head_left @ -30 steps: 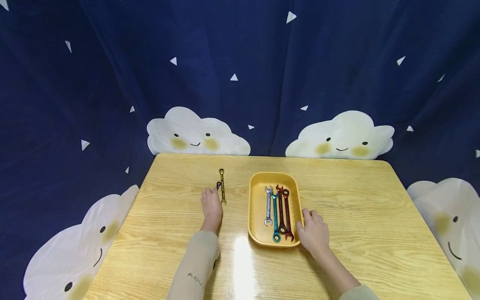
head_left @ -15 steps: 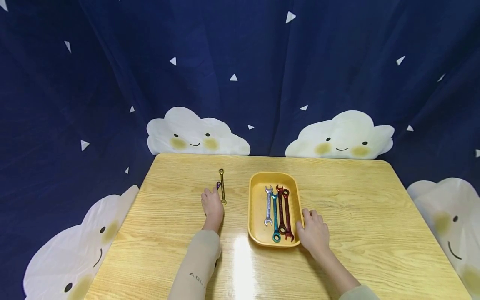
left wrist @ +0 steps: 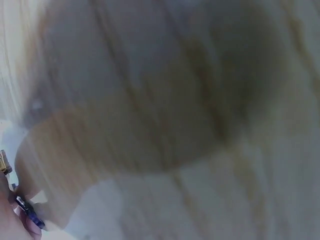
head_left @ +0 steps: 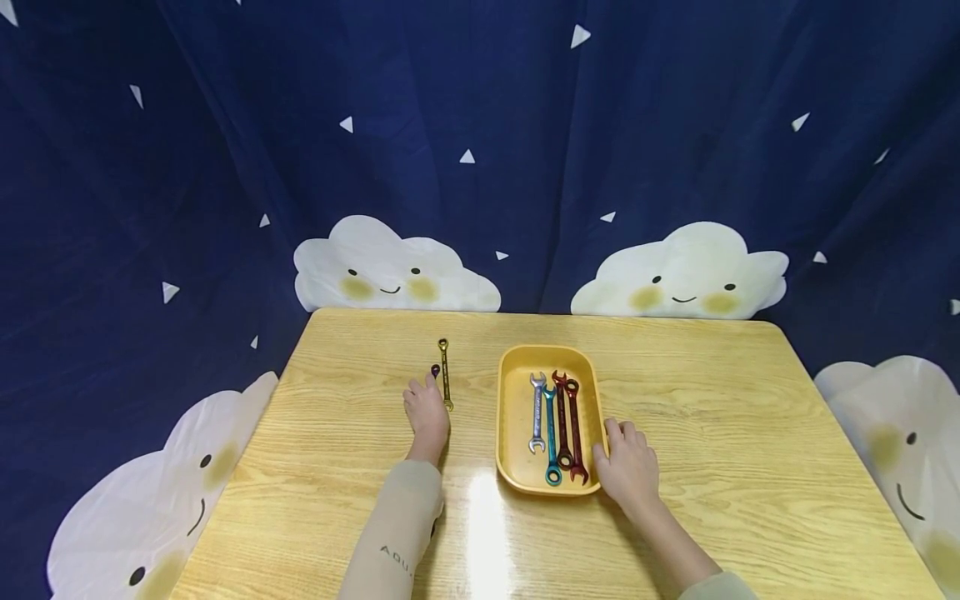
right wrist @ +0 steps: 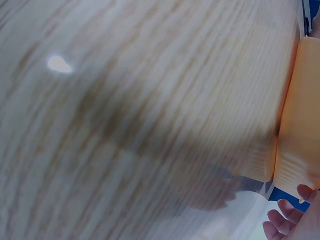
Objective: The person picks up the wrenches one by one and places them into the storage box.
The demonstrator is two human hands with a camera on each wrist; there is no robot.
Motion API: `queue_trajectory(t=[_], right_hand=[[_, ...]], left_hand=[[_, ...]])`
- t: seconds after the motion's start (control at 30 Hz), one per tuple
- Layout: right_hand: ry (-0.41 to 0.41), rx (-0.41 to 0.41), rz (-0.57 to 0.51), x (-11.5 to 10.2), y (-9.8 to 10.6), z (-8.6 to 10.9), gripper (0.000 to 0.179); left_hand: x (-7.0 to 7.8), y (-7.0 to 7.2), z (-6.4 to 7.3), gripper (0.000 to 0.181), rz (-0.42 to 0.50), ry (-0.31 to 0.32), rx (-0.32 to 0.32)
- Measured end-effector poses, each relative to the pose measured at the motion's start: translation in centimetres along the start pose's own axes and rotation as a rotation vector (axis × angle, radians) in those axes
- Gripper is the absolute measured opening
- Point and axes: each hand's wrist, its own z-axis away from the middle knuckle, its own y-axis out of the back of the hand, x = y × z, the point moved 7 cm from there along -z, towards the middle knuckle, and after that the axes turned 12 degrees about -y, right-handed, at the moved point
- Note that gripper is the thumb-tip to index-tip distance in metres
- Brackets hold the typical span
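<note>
My left hand (head_left: pixel 425 410) pinches a dark purple-blue wrench (left wrist: pixel 31 213) at the table's left half. In the head view only the ring end of that wrench shows past the fingers. Just right of it lies a gold wrench (head_left: pixel 445 371) on the wood. My right hand (head_left: pixel 628 465) holds the near right side of a yellow tray (head_left: pixel 510 473), thumb over the rim and fingers along the outside. Inside the tray lie a silver wrench (head_left: pixel 537 412), a teal wrench (head_left: pixel 551 433) and two red wrenches (head_left: pixel 577 433), roughly side by side.
The wooden table (head_left: pixel 720 400) has rounded far corners and backs onto a dark blue curtain (head_left: pixel 465 100) with white triangles and smiling clouds. A bright light reflection (head_left: pixel 487 533) falls on the wood in front of the tray.
My left hand has shifted very slightly to the right, and the purple-blue wrench's ring end has moved slightly left, away from the gold wrench. The right hand and tray stay put.
</note>
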Motion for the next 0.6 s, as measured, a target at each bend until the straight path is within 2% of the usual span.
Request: queue_trajectory(t=[0.23,0.6], right_hand=[[-0.004,0.002,-0.003,-0.11,0.14,0.05,0.039],[-0.006,-0.004,-0.002,0.0,-0.01,-0.01,0.041]], left_hand=[[-0.03,0.03,0.07,0.038,0.019,0.006,0.002],[0.09,0.46,0.31,0.035,0.008,-0.037,0.027]])
